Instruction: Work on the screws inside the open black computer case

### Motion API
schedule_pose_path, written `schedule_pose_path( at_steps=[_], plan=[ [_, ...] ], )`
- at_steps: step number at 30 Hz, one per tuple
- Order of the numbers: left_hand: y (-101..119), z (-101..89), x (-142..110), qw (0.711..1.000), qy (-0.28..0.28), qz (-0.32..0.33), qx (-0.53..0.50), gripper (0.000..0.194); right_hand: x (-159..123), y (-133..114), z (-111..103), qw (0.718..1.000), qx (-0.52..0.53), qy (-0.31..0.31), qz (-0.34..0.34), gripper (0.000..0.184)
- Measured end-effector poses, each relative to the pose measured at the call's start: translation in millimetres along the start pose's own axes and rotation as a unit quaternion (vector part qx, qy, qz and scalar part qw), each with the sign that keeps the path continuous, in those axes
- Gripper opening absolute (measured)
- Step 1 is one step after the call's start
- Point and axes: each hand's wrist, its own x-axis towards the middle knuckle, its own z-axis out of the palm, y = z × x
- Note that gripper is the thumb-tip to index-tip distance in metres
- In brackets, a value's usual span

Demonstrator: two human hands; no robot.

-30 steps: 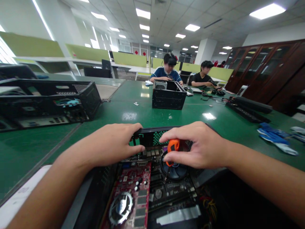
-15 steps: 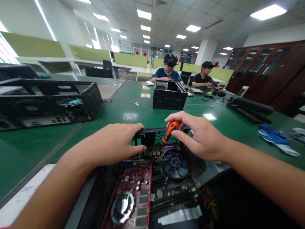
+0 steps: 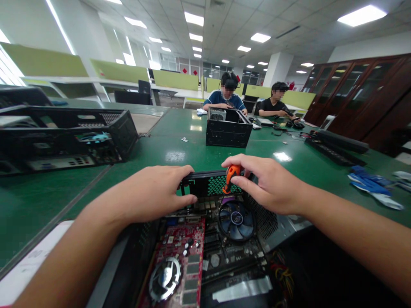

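Observation:
My right hand (image 3: 268, 183) holds a screwdriver by its orange and black handle (image 3: 231, 176), which points downward over the inside of an open computer case (image 3: 205, 174). The shaft is thin, and I cannot make out where its tip touches. My left hand (image 3: 157, 188) is closed over the far edge of the case, thumb inside and the other fingers mostly hidden behind it. Below the screwdriver lies a CPU fan (image 3: 236, 218) on the motherboard. A red graphics card (image 3: 180, 256) with a round silver fan sits to its left.
Another open case (image 3: 64, 137) lies at the left on the green table (image 3: 160, 149). A smaller black case (image 3: 228, 130) stands ahead. Two people sit at the far side. Blue and white gloves (image 3: 374, 186) and black panels (image 3: 335, 147) are at the right.
The screwdriver handle has turned more upright, and my right hand has dropped slightly with its index finger lower. My left hand stays on the case edge.

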Motion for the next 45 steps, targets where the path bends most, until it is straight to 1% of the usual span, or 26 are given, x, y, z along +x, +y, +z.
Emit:
schedule_pose_path(
  at_steps=[3, 9, 14, 17, 20, 22, 27, 29, 31, 35, 36, 39, 45],
  plan=[
    [-1, 0.2, 0, 1.0, 0.002, 0.003, -0.002, 0.048, 0, 1, -1, 1.0, -0.002, 0.002, -0.007, 0.034],
    [-1, 0.4, 0, 1.0, 0.005, -0.001, -0.003, 0.056, -1, 1, -3, 1.0, -0.005, 0.005, 0.012, 0.033],
    [-1, 1.0, 1, 1.0, 0.003, 0.0, 0.0, 0.056, 1, 0, 1, 1.0, 0.0, 0.006, 0.008, 0.035],
    [-2, 1.2, 1, 1.0, 0.007, 0.003, -0.002, 0.051, 3, 0, 4, 1.0, 0.0, 0.017, 0.01, 0.03],
    [-3, 1.1, 1, 1.0, 0.008, 0.004, -0.001, 0.051, 3, 1, 4, 1.0, -0.003, 0.023, 0.015, 0.026],
    [-3, 0.8, 0, 1.0, 0.007, 0.003, -0.001, 0.05, 2, 3, 4, 1.0, -0.007, 0.024, 0.016, 0.029],
    [-1, 0.9, 0, 1.0, 0.006, 0.003, 0.002, 0.052, -2, 9, 3, 1.0, -0.015, 0.005, -0.007, 0.048],
    [-1, 1.3, 0, 1.0, 0.004, 0.002, 0.006, 0.053, -1, 9, 2, 1.0, -0.013, 0.002, -0.012, 0.049],
    [-1, 1.5, 0, 1.0, 0.0, 0.001, 0.008, 0.053, 0, 7, 1, 1.0, -0.01, 0.0, -0.007, 0.043],
    [0, 1.1, 1, 1.0, -0.005, -0.004, 0.011, 0.058, 4, -1, -3, 0.999, -0.009, -0.007, 0.031, 0.018],
    [0, 0.9, 1, 1.0, -0.006, -0.006, 0.011, 0.06, 4, -2, -3, 0.999, -0.011, -0.008, 0.04, 0.015],
    [1, 0.4, 2, 1.0, -0.006, -0.009, 0.009, 0.062, 4, -6, -5, 0.998, -0.013, -0.013, 0.059, 0.013],
    [-1, 1.3, 1, 1.0, 0.0, -0.013, 0.006, 0.057, 4, -7, -4, 0.997, -0.011, -0.024, 0.07, 0.012]
  ],
)
